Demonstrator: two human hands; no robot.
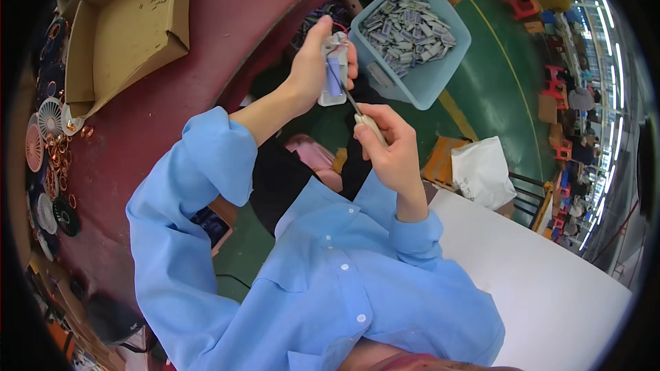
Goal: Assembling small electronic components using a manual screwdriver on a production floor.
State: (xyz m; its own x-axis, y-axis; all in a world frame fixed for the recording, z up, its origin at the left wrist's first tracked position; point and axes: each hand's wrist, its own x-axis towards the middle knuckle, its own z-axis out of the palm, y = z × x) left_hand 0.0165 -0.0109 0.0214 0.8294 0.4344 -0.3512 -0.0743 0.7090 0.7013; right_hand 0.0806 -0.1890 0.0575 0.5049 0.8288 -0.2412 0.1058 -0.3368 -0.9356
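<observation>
Upright in my left hand (306,72) is a small white plastic housing (333,101), gripped between thumb and fingers. A flat purple block (334,75) sits inside it, and a red wire loops out at the top. My right hand (394,148) is closed around the pale handle of a thin tool that looks like a screwdriver (370,126). Its dark metal shaft points up and left, with the tip at the purple block; exact contact is too small to tell. Just beyond and to the right stands a blue plastic bin (431,86), heaped with small grey-and-purple parts (412,31).
A red table (165,96) with a shallow cardboard tray (124,34) lies to the left. Copper rings and round fan grilles (49,118) line its far left side. To the right are a white tabletop (509,275), a white bag (482,172) and red stools (522,3).
</observation>
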